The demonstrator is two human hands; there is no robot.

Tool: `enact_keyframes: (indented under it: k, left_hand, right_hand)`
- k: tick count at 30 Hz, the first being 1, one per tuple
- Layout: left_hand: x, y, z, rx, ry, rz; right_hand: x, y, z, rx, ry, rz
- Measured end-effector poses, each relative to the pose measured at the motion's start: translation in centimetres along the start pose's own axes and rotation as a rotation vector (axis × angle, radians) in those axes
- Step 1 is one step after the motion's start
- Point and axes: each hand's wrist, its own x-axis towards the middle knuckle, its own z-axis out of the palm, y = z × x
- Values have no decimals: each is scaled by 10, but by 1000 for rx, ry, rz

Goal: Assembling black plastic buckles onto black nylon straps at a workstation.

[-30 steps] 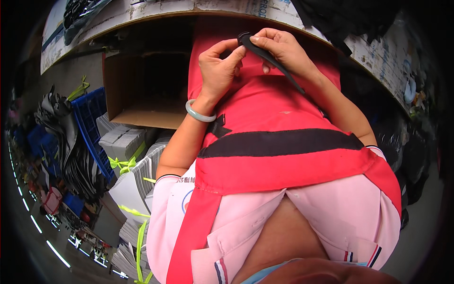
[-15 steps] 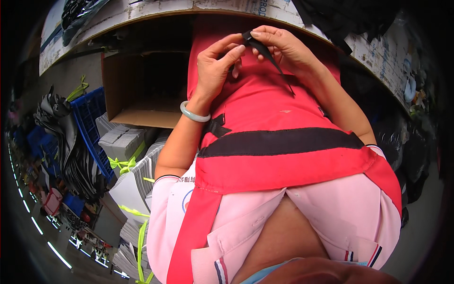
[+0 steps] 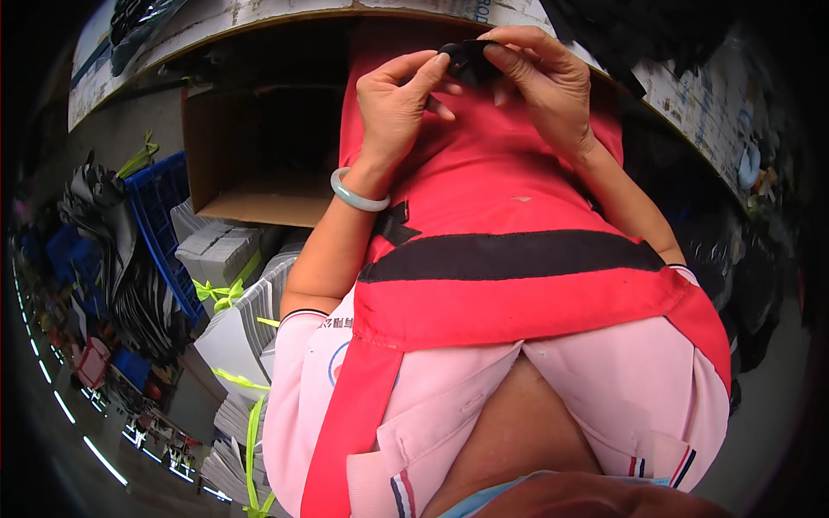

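- Between the left hand (image 3: 393, 108) and right hand (image 3: 548, 91), a black strip (image 3: 469, 65) is held up over the red apron (image 3: 492, 164).
- Both hands pinch it, thumb against forefinger, one at each side.
- Below the left hand, a pale bangle (image 3: 358, 197) circles the wrist.
- Left of that hand, a cardboard box (image 3: 259, 208) stands open.
- Beyond the right hand, black material (image 3: 648, 34) lies on the white surface (image 3: 695, 112).

The left hand (image 3: 389, 104) and right hand (image 3: 551, 93) face each other, fingertips near but apart. The left thumb (image 3: 429, 74) and forefinger pinch at their tips, other fingers loosely curled below them. The right thumb (image 3: 509, 64) presses beneath its arched forefinger. Both forearms (image 3: 635, 207) slant outward, nearer the body than the fingers.
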Motion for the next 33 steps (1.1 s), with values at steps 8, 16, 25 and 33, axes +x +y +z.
enact_keyframes:
  k: [8,16,25,33]
  left_hand:
    - [-5,-6,0,22,77,33]
    - [-5,-9,-2,59,65,71]
    - [1,-13,-10,-25,-10,19]
    - [1,-14,-14,31,-50,111]
  right_hand:
    - [-2,6,-6,-233,-36,372]
    - [-2,19,-3,-91,3,465]
    - [-2,24,-8,14,-60,397]
    - [6,16,-18,86,-111,574]
